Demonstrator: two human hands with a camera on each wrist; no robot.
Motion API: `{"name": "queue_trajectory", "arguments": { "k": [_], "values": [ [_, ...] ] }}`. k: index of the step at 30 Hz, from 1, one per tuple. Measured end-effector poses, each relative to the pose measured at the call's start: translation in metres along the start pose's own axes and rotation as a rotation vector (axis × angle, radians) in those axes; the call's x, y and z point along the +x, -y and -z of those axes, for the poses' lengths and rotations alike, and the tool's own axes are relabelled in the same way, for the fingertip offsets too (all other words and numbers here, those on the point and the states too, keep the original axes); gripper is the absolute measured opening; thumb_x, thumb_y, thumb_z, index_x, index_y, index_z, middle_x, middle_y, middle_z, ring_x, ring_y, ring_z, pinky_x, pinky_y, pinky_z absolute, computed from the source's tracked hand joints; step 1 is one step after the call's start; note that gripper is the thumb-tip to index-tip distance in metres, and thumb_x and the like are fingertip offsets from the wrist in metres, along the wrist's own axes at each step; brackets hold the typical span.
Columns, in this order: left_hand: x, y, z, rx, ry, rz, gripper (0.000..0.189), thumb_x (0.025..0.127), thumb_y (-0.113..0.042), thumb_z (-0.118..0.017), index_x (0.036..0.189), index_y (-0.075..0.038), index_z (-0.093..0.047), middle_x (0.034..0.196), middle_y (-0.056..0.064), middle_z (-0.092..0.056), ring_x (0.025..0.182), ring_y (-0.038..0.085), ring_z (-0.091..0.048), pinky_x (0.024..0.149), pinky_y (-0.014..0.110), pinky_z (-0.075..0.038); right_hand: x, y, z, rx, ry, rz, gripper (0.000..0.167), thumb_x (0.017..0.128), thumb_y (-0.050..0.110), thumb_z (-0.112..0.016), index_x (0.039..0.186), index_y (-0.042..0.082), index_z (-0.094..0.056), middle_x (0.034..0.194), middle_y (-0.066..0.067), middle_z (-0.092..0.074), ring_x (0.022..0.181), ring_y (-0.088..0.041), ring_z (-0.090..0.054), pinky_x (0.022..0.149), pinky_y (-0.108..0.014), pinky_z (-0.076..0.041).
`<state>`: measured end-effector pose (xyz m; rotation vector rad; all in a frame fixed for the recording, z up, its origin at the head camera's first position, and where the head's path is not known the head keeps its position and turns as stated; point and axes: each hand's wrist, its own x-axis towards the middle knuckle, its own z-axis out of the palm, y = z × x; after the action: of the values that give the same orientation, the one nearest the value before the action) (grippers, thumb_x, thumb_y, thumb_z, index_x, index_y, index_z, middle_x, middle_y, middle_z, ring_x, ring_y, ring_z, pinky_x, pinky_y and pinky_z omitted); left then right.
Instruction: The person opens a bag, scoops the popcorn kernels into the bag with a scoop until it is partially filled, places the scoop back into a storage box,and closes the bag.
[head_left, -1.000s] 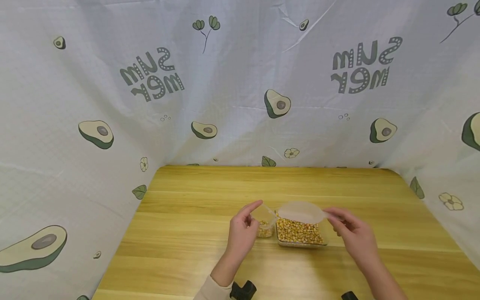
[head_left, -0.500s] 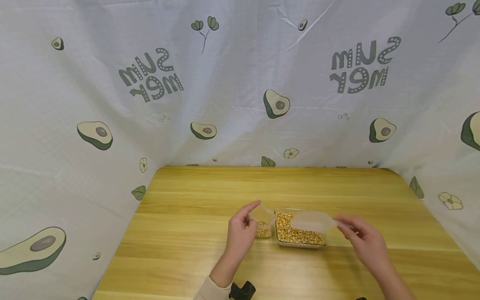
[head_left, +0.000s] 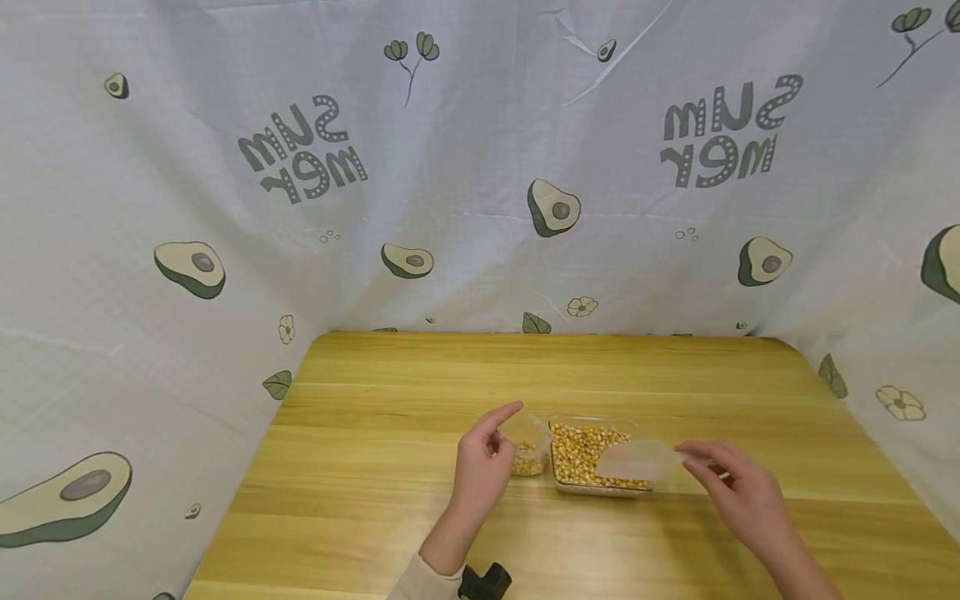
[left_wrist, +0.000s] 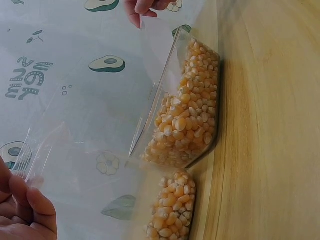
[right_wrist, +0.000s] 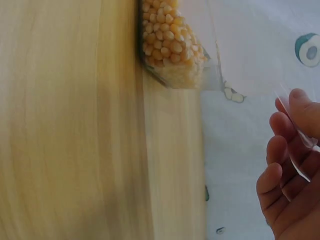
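My left hand (head_left: 482, 467) pinches the upper edge of a clear plastic bag (head_left: 527, 432), which stands on the table with corn kernels (left_wrist: 172, 205) at its bottom. To its right sits a rectangular glass container (head_left: 600, 490) filled with corn kernels (head_left: 576, 446). My right hand (head_left: 738, 496) holds a translucent white scoop (head_left: 637, 460) by its handle, between thumb and fingers. The scoop's bowl is over the right part of the container; in the left wrist view its front end lies behind the glass wall, at the kernels. Whether it carries kernels I cannot tell.
A wooden table (head_left: 390, 392) carries the bag and container. White cloth (head_left: 465, 167) with avocado prints hangs behind and at both sides. Black wrist gear (head_left: 486, 581) shows below the left sleeve (head_left: 427, 579).
My right hand has moved right and towards me, taking the scoop from the container's back edge and the bag's side to its right part. The left hand and bag have stayed put.
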<state>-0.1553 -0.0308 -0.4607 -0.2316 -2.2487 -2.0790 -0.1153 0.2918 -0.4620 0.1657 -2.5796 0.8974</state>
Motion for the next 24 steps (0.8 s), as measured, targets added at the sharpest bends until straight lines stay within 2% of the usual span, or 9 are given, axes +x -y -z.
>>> {"name": "queue_trajectory", "arguments": {
  "k": [5, 12, 14, 19, 24],
  "values": [
    [0.0, 0.0, 0.0, 0.0, -0.008, 0.001, 0.057, 0.088, 0.01, -0.045, 0.129, -0.022, -0.068, 0.139, 0.005, -0.062, 0.05, 0.001, -0.027, 0.045, 0.013, -0.026, 0.003, 0.002, 0.001, -0.054, -0.029, 0.087, 0.018, 0.089, 0.003, -0.07, 0.103, 0.014, -0.075, 0.084, 0.005, -0.064, 0.067, 0.009, -0.047, 0.056, -0.009, -0.04],
    [0.0, 0.0, 0.0, 0.004, -0.015, 0.0, 0.057, 0.088, 0.01, -0.046, 0.128, -0.023, -0.068, 0.136, 0.004, -0.063, 0.052, 0.001, -0.029, 0.045, 0.013, -0.026, 0.006, 0.009, -0.001, -0.138, -0.003, 0.131, 0.017, 0.088, 0.005, -0.072, 0.101, 0.015, -0.075, 0.088, 0.002, -0.066, 0.066, 0.009, -0.043, 0.053, -0.018, -0.041],
    [0.0, 0.0, 0.0, 0.004, -0.017, 0.0, 0.057, 0.087, 0.01, -0.046, 0.128, -0.023, -0.069, 0.136, 0.004, -0.063, 0.052, 0.001, -0.03, 0.045, 0.013, -0.026, 0.006, 0.012, -0.004, -0.144, -0.004, 0.15, 0.019, 0.085, 0.004, -0.074, 0.101, 0.015, -0.075, 0.088, 0.003, -0.066, 0.066, 0.009, -0.043, 0.052, -0.019, -0.041],
    [0.0, 0.0, 0.0, 0.0, -0.016, 0.004, 0.057, 0.087, 0.01, -0.046, 0.128, -0.022, -0.068, 0.137, 0.005, -0.063, 0.052, 0.001, -0.03, 0.044, 0.013, -0.026, 0.006, 0.013, -0.016, -0.132, -0.037, 0.204, 0.024, 0.078, -0.001, -0.078, 0.097, 0.013, -0.075, 0.083, 0.006, -0.062, 0.065, 0.009, -0.041, 0.052, -0.013, -0.035],
    [0.0, 0.0, 0.0, 0.009, -0.02, 0.004, 0.057, 0.086, 0.01, -0.046, 0.128, -0.021, -0.069, 0.137, 0.006, -0.063, 0.052, 0.001, -0.03, 0.044, 0.013, -0.026, 0.005, 0.012, -0.029, -0.108, -0.051, 0.211, 0.027, 0.074, -0.002, -0.079, 0.097, 0.013, -0.076, 0.081, 0.007, -0.061, 0.065, 0.009, -0.042, 0.052, -0.012, -0.035]
  ]
}}
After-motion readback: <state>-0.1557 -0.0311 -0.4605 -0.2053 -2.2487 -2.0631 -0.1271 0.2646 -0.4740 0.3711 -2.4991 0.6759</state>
